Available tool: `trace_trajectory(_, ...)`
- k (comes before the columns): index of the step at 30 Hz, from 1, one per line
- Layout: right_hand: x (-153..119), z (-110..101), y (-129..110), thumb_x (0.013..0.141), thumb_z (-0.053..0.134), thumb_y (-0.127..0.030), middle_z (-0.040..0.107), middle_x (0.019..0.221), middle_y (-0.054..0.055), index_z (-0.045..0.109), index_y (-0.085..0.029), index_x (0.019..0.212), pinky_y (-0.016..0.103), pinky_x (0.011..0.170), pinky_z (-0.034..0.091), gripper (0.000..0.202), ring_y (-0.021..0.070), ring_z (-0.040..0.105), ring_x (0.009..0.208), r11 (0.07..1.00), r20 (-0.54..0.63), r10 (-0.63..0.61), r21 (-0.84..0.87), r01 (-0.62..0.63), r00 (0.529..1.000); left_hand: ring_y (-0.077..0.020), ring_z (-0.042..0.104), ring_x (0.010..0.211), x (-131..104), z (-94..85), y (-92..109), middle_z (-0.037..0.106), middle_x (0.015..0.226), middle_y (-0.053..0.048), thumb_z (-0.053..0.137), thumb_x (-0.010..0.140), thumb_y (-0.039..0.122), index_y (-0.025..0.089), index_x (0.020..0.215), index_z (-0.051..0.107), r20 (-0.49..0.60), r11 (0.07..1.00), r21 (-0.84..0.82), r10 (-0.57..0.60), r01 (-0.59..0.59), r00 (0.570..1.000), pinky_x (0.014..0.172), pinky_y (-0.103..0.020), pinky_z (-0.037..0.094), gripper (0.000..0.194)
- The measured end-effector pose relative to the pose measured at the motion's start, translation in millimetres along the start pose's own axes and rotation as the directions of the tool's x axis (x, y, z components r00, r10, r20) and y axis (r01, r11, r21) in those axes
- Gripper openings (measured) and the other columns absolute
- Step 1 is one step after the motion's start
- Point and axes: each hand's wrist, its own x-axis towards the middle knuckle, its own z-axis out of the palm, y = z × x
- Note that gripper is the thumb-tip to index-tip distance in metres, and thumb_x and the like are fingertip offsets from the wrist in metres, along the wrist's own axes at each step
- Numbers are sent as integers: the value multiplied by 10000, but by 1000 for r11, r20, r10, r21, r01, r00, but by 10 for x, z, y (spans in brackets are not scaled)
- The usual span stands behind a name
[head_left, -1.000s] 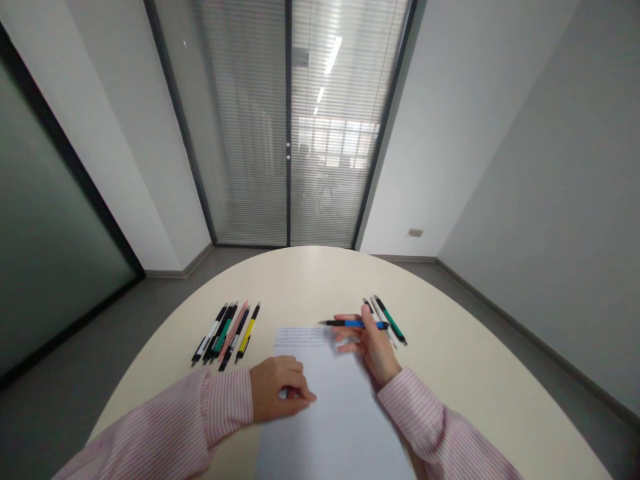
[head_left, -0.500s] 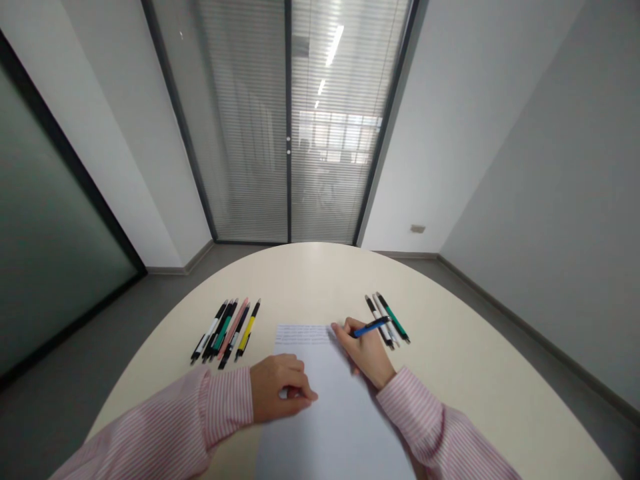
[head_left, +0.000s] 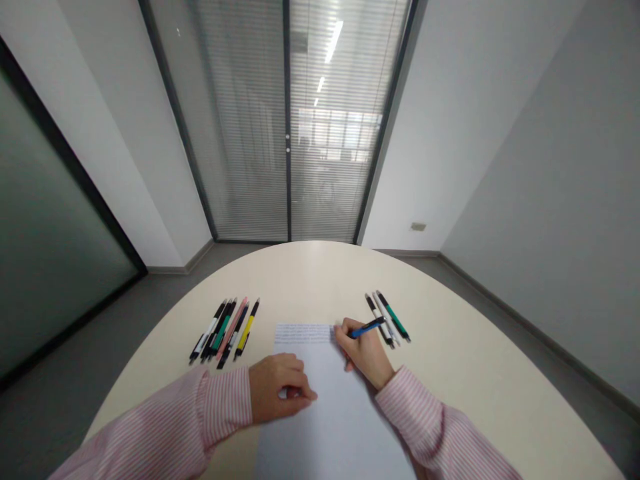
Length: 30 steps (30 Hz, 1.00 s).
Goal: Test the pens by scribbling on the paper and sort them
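A white sheet of paper (head_left: 330, 427) lies on the table in front of me, with lines of small writing across its top. My right hand (head_left: 367, 350) is closed round a blue pen (head_left: 367, 327) at the sheet's upper right; the pen's tip is hidden behind the fingers. Resting on the paper's left side, my left hand (head_left: 283, 387) has its fingers curled and pressed together. Whether anything small is inside them cannot be made out.
Several pens, among them a yellow pen (head_left: 247, 330), lie in a group on the left of the round table (head_left: 315, 273). To the right of the paper are a few more, including a green pen (head_left: 393, 316). Glass panels with blinds stand behind.
My right hand and the blue pen have shifted slightly, with the fingers drawn in a little and the pen tilted differently. My left hand has stayed in place.
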Motion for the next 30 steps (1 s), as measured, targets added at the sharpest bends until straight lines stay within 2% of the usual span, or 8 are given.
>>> trace_trajectory(10, -3, -27, -35, 844, 456, -359, 399, 413, -87, 388, -199, 582, 144, 275, 128, 315, 96, 521, 261, 997, -11, -16, -74, 15, 1000, -146, 532, 626, -2, -5, 2, 597, 609, -16, 557, 848, 270, 171, 813, 709, 7, 1000, 6, 1, -1, 1000, 620, -246, 406, 184)
trace_trajectory(20, -17, -33, -13, 858, 439, -350, 405, 435, -87, 388, -201, 598, 153, 276, 137, 303, 95, 523, 263, 994, -32, -26, -110, 22, 999, -145, 531, 629, -4, -13, 7, 596, 617, -16, 561, 849, 270, 171, 820, 709, 9, 1000, 6, -2, 2, 1000, 617, -244, 402, 179)
trace_trajectory(30, -30, -48, -63, 805, 531, -317, 372, 402, -101, 424, -186, 572, 166, 280, 117, 288, 61, 450, 219, 999, -65, -18, -35, 16, 998, -146, 534, 625, -1, -24, 21, 593, 611, -13, 549, 854, 278, 173, 818, 708, 8, 1000, 10, 5, -5, 1000, 623, -247, 407, 194)
